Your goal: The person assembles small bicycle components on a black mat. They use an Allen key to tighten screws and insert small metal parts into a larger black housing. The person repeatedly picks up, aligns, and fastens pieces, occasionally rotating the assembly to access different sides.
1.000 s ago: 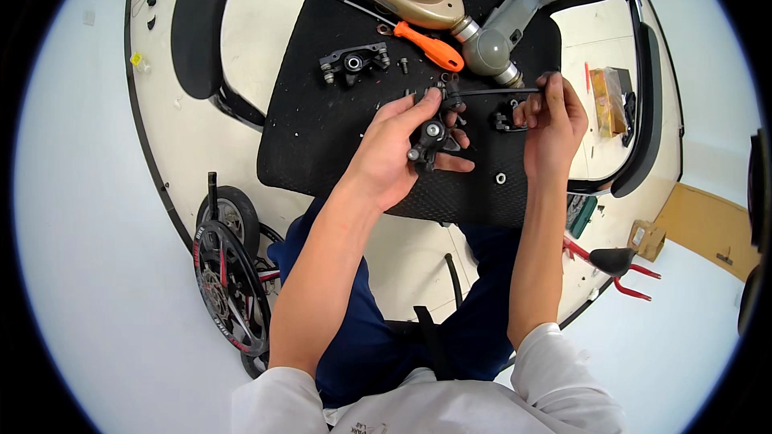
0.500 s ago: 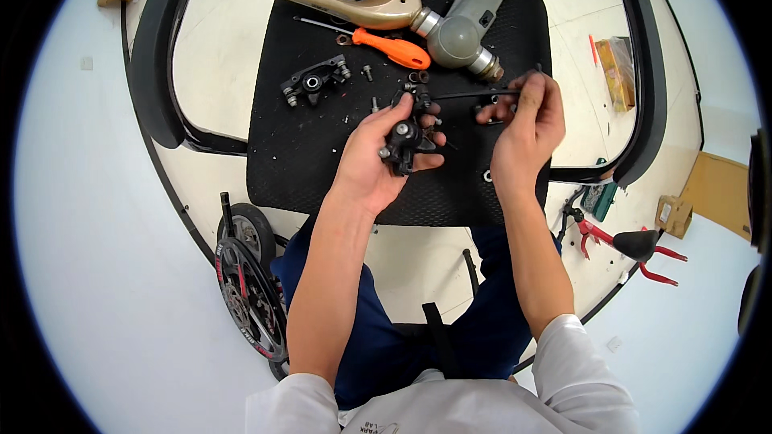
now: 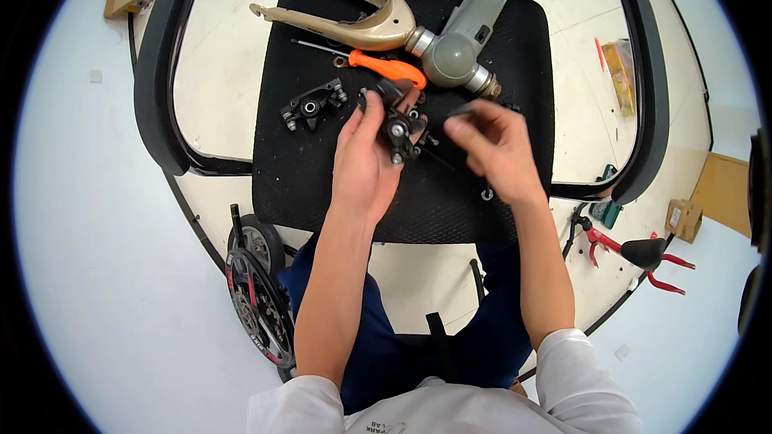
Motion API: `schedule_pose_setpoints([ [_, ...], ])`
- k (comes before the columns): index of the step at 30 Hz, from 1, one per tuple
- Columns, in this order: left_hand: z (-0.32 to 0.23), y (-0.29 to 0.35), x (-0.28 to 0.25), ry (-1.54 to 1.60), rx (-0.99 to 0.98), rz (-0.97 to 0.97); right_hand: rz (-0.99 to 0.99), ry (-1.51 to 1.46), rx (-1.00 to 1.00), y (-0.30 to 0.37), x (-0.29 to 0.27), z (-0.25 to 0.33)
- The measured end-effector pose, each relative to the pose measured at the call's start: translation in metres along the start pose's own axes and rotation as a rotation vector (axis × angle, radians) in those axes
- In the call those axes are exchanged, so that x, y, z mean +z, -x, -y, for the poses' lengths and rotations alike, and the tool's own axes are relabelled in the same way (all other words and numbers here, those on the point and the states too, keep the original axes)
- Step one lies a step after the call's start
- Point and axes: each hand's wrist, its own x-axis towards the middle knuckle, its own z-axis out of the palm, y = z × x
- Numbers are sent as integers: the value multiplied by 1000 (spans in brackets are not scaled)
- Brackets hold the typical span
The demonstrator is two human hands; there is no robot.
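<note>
My left hand is closed around a black disc brake caliper, thumb on its near side; the caliper's upper part is blurred. To the right of it, my right hand pinches a dark hex key; only a short, smeared bit shows at the fingertips, apart from the caliper. A second black caliper with bolts lies on the black chair seat left of my left hand. Beyond it lies a screwdriver with an orange handle. A small metal nut rests below my right hand.
A beige fork joined to a grey tube assembly spans the seat's far part. Chair armrests flank the seat. A wheel with a crank stands at lower left; a red-and-black frame part lies at right.
My right hand has moved left and down, and the hex key's long shaft no longer spans to the caliper. My left hand has turned the caliper slightly. The view has shifted a little.
</note>
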Motion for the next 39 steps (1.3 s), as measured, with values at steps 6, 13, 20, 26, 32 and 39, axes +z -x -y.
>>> schedule_pose_setpoints([
  [6,2,-3,2,-23,65,-2,160,68,-71,1,24,-15],
  [13,-5,3,-7,-434,-68,2,37,161,-103,-9,13,-17],
  [20,-3,3,-12,-569,-180,-138,41,539,-369,-6,12,-17],
  [26,14,1,-16,-452,-4,-249,73,569,-445,-10,16,-25],
  [32,19,-4,-19,-661,27,-244,57,637,-383,-10,17,-28],
  [39,16,0,-11,-553,13,-272,62,473,-195,-16,8,-24],
])
